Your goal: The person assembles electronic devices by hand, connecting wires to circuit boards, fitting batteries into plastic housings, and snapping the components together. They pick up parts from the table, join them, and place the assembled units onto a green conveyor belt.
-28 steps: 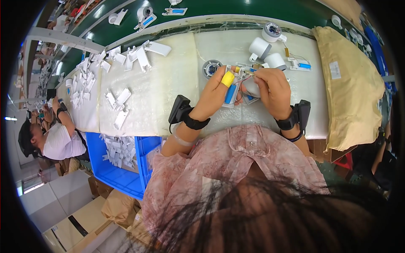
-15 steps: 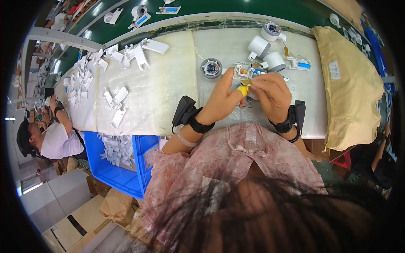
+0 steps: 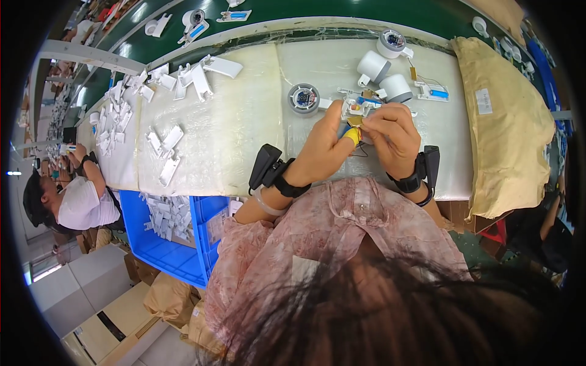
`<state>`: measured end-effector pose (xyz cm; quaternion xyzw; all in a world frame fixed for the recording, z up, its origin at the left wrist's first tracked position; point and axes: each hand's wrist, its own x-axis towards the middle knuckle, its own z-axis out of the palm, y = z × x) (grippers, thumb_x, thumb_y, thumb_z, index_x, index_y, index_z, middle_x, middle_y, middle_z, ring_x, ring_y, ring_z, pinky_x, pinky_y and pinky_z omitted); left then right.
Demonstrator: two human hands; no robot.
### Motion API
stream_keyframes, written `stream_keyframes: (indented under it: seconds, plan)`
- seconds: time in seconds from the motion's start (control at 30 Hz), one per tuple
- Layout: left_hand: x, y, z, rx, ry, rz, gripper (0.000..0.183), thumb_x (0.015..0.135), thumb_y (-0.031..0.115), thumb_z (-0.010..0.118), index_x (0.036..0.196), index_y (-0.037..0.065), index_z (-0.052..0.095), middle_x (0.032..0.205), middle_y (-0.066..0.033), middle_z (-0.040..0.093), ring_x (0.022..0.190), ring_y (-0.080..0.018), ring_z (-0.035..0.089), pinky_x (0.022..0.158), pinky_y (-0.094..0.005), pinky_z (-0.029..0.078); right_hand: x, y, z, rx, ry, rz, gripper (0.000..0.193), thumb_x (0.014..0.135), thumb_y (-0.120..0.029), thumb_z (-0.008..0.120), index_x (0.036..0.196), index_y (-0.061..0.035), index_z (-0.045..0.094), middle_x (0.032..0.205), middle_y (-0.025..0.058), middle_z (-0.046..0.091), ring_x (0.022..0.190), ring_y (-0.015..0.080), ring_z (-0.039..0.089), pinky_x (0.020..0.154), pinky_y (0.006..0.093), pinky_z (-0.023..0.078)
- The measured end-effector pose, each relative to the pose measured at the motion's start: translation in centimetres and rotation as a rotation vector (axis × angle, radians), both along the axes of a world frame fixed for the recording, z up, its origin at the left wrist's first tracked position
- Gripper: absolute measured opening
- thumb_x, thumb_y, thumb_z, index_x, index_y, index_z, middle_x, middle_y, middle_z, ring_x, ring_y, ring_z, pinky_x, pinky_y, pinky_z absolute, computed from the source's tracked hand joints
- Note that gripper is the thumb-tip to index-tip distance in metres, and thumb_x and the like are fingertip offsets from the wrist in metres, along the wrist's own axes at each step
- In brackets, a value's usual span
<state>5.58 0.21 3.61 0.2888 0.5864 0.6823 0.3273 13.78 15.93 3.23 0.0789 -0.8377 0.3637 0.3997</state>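
My left hand (image 3: 326,146) and my right hand (image 3: 397,137) meet over the work mat, fingers pinched together. Between their fingertips is a small flat gold-coloured piece (image 3: 355,121), with thin dark wires below it. Yellow wrapping (image 3: 352,135) covers a fingertip of my left hand. Just beyond my fingers lies a white plastic housing (image 3: 351,105) with small parts in it, partly hidden by the hands. A round white lamp-like head (image 3: 304,99) with an exposed circuit board rests left of them. Two white-and-grey round heads (image 3: 397,89) (image 3: 373,67) sit beyond my right hand.
Another round head (image 3: 391,43) and a white housing with a blue battery (image 3: 434,93) lie at the far right. White plastic parts (image 3: 116,119) are heaped leftward. A brown paper package (image 3: 500,128) borders the right. A blue bin (image 3: 162,259) stands below left; a green conveyor (image 3: 281,13) runs behind.
Parts on the green conveyor have shifted slightly left. My hands stay nearly in place, with the gold-coloured piece turned a little. The co-worker's hands at the left have moved slightly.
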Motion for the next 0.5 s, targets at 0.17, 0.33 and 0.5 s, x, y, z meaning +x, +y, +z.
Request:
stream_keyframes:
  seconds: [0.17, 0.33, 0.5]
  plan:
    - [0.26, 0.00, 0.37, -0.030, 0.134, 0.013, 0.035, 0.084, 0.004, 0.049, 0.118, -0.003, 0.040, 0.097, -0.0216, 0.056, 0.086, -0.0333, 0.057, 0.077, -0.0391, 0.046, -0.19, 0.00, -0.21, -0.016, 0.039, -0.009, 0.021, 0.071, 0.000, 0.076, 0.089, -0.0080, 0.071, 0.086, 0.0039, 0.063, 0.083, 0.0223, 0.059, 0.079, 0.0345, 0.046]
    - [0.12, -0.21, -0.25, -0.060, 0.253, 0.022, 0.044, 0.084, 0.000, 0.041, 0.128, 0.000, 0.042, 0.101, -0.0062, 0.058, 0.078, -0.0084, 0.055, 0.064, -0.0231, 0.051, -0.25, -0.11, -0.07, -0.034, 0.021, -0.023, 0.021, 0.071, 0.001, 0.076, 0.089, -0.0079, 0.071, 0.085, 0.0042, 0.064, 0.083, 0.0229, 0.059, 0.079, 0.0345, 0.046]
    - [0.00, -0.53, -0.53, 0.018, 0.208, 0.008, 0.042, 0.087, 0.003, 0.045, 0.128, 0.000, 0.043, 0.098, -0.0060, 0.059, 0.079, -0.0088, 0.055, 0.061, -0.0222, 0.048, -0.20, -0.08, 0.21, -0.051, -0.006, -0.027, 0.022, 0.070, 0.001, 0.076, 0.089, -0.0074, 0.071, 0.085, 0.0046, 0.064, 0.083, 0.0236, 0.059, 0.079, 0.0349, 0.046]
